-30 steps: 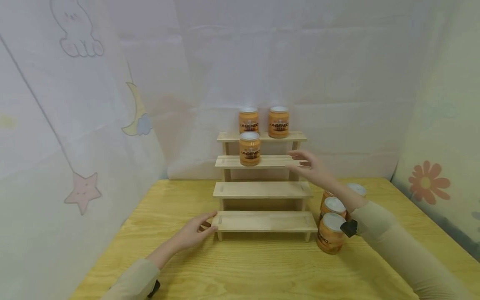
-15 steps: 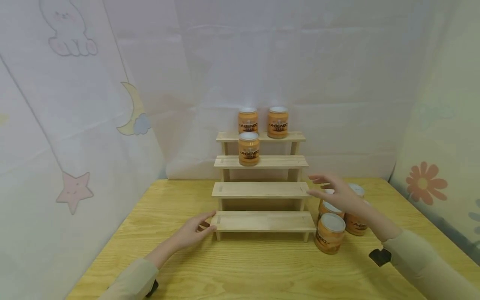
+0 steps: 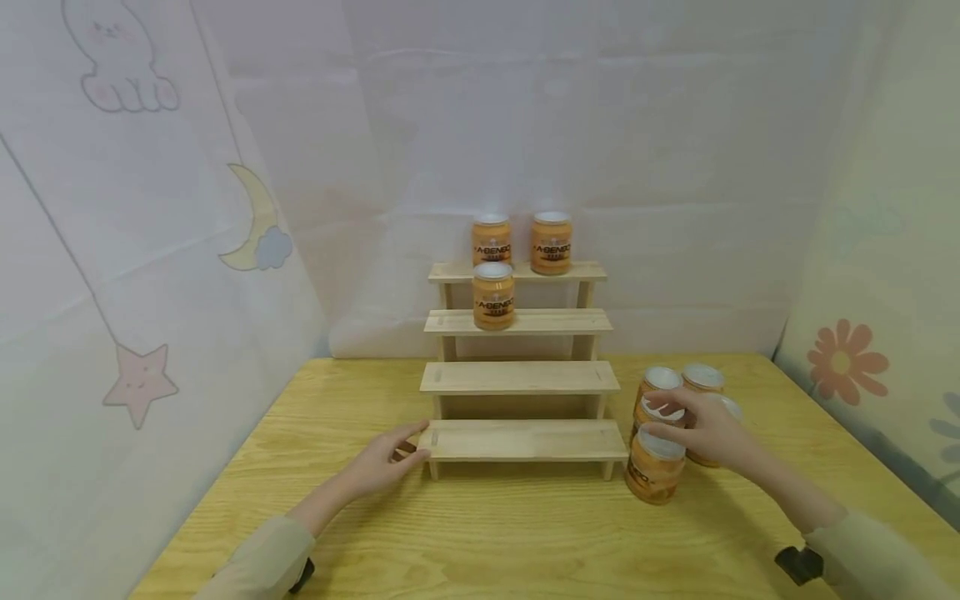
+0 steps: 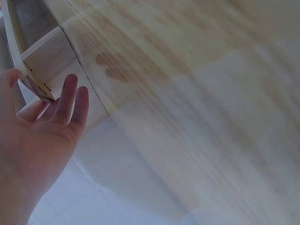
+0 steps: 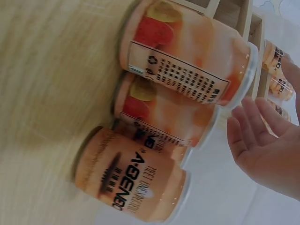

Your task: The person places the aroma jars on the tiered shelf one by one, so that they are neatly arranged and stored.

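Note:
A wooden four-step display stand (image 3: 525, 440) sits on the table. At the left end of its lowest step, my left hand (image 3: 378, 467) pinches the board's corner between thumb and fingers, as the left wrist view (image 4: 42, 136) also shows. Over the cluster of orange cans with white lids to the right of the stand, my right hand (image 3: 708, 429) reaches with loosely bent, spread fingers. The front can (image 3: 654, 479) lies just below its thumb. In the right wrist view the fingers are close to a can's lid (image 5: 243, 77); contact cannot be told.
Two orange cans stand on the top step, a left one (image 3: 492, 242) and a right one (image 3: 551, 243). One more can (image 3: 493, 297) is on the step below. A pale cloth (image 3: 675, 167) hangs behind the wooden table (image 3: 480, 533).
My right hand has moved down and to the right, from beside the second-highest step to over the cans. The left hand stays at the lowest step. The view has shifted slightly.

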Action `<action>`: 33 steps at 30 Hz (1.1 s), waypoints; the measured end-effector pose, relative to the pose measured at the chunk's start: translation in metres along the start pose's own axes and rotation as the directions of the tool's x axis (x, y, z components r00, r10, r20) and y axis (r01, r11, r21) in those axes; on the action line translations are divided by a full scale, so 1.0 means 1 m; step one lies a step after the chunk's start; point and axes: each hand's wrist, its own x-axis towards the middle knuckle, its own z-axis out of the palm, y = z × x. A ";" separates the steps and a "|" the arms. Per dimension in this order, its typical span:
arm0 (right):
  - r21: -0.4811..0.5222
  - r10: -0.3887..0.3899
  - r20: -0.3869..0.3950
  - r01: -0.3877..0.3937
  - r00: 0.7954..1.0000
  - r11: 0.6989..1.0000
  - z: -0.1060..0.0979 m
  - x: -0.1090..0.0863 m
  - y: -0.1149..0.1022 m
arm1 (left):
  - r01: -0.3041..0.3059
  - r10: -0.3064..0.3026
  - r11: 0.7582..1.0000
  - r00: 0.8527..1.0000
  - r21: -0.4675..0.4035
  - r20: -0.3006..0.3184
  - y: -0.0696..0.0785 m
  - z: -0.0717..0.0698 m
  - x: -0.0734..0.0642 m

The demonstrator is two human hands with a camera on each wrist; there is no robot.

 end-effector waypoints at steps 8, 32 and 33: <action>0.040 0.090 0.017 -0.091 0.996 0.995 0.009 -0.016 0.010 | -0.004 0.004 1.000 1.000 -0.001 0.002 -0.001 -0.001 -0.001; 0.217 0.055 0.238 -0.108 0.970 0.970 -0.006 -0.035 0.017 | -0.013 0.013 1.000 1.000 0.012 -0.010 -0.001 0.000 0.001; 0.207 0.087 0.239 -0.138 0.967 0.968 -0.005 -0.037 0.015 | -0.014 0.014 1.000 1.000 0.012 -0.010 -0.001 0.000 0.001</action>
